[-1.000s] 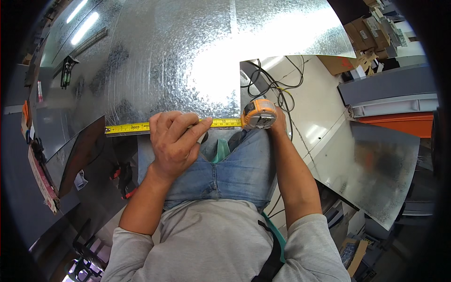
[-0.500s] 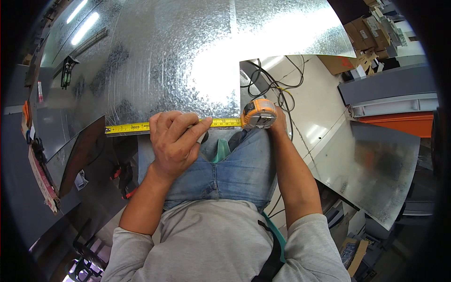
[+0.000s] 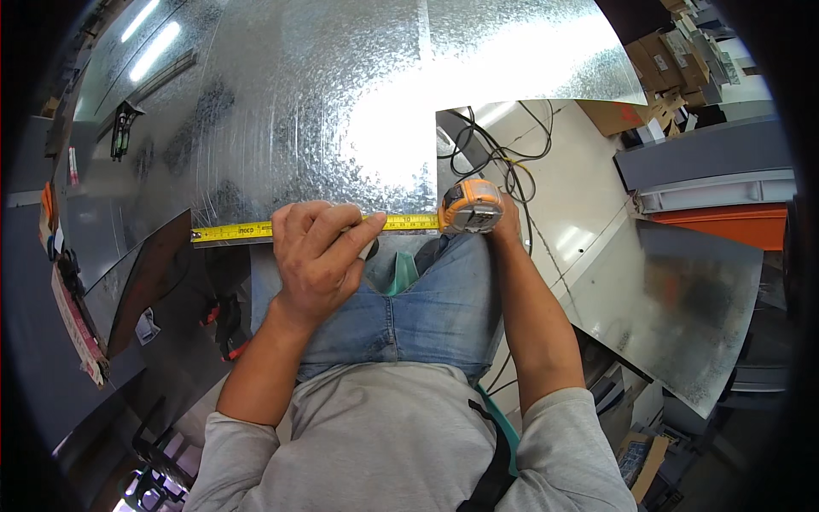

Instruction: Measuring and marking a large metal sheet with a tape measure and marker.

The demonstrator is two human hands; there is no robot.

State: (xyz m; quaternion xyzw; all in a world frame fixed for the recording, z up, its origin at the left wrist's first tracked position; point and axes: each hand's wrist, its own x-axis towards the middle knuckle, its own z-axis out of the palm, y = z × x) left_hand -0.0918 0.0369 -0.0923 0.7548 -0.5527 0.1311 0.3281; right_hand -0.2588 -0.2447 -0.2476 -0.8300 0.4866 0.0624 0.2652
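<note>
A shiny galvanized metal sheet (image 3: 316, 128) lies in front of me. Along its near edge runs the yellow blade of a tape measure (image 3: 467, 207), whose orange and grey case sits at the sheet's right corner. My right hand (image 3: 507, 224) is closed round the case from the right; most of its fingers are hidden behind it. My left hand (image 3: 320, 256) grips the blade near its middle, fingers curled over the top. The blade's free end rests at the sheet's left edge.
Black cables (image 3: 512, 162) coil on the floor beyond the sheet's right edge. Another metal sheet (image 3: 674, 299) leans low on the right, near an orange panel (image 3: 725, 224). Cardboard boxes (image 3: 661, 64) stand far right. Pens (image 3: 121, 132) lie on the left, and a dark plate (image 3: 152, 286) is below them.
</note>
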